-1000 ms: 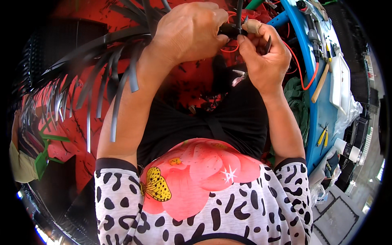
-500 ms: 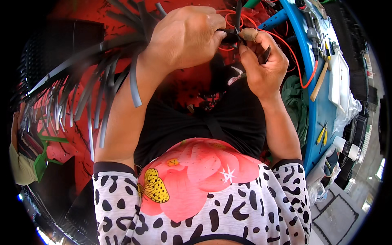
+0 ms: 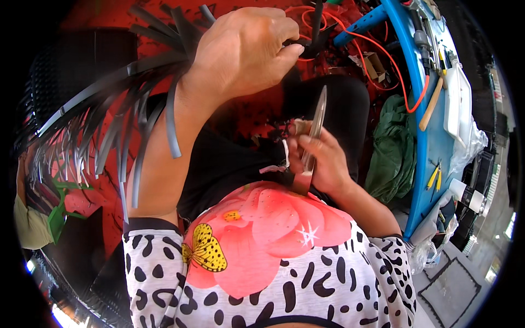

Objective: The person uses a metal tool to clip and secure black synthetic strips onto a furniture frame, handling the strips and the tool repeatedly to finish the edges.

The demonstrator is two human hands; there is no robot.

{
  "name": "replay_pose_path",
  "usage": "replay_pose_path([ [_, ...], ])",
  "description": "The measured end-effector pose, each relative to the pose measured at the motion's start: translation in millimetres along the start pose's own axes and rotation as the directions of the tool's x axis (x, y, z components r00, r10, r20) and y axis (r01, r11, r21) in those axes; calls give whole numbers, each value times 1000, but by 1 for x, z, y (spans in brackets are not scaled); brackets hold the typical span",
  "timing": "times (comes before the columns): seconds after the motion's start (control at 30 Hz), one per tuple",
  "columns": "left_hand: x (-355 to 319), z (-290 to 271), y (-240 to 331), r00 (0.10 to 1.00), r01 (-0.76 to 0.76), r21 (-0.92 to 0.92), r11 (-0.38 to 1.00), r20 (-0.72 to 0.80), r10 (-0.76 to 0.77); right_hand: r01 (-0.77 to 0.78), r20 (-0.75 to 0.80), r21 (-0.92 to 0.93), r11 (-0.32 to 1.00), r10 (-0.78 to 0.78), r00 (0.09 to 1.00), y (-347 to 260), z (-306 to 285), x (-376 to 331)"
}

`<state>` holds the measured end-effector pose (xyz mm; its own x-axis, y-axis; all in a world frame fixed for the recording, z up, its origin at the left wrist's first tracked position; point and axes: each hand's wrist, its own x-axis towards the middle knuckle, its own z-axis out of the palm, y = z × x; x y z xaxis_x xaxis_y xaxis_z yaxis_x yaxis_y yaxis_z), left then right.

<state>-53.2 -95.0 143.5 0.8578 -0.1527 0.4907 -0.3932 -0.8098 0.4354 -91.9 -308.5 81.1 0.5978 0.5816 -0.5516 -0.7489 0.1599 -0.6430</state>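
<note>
Black strips (image 3: 313, 48): pinched in left hand (image 3: 240, 49), beyond the lap (image 3: 229, 158). Pointed metal tool (image 3: 319, 116): gripped by right hand (image 3: 324, 161), hands apart, near shirt (image 3: 268, 235); best kept aimed clear of left forearm (image 3: 159, 169).

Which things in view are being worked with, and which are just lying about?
In use:
dark strip, in the left hand
pointed metal tool, in the right hand
hanging strips, likely

Lying about:
yellow-handled pliers, wooden handle, white tray on the blue table
green fabric
</note>
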Motion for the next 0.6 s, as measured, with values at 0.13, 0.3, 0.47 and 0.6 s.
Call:
replay_pose_path([
  [0.13, -1, -2, 1, 1000, 18, -26, 999, 19, -17, 24, 322, 87, 996, -51, 945, -19, 2, -6],
  [0.3, -2, 1, 1, 1000, -4, -71, 997, -3, 4, -200, 380, 164, 966, 125, 916, -40, 21, -9],
  [0.47, -2, 4, 1, 999, -28, -87, 996, -23, 26, -276, 335, 202, 940, 198, 921, -42, 30, -5],
  [0.6, -2, 3, 1, 999, -39, -42, 998, -19, 38, -297, 302, 275, 915, 211, 930, -42, 35, -6],
])
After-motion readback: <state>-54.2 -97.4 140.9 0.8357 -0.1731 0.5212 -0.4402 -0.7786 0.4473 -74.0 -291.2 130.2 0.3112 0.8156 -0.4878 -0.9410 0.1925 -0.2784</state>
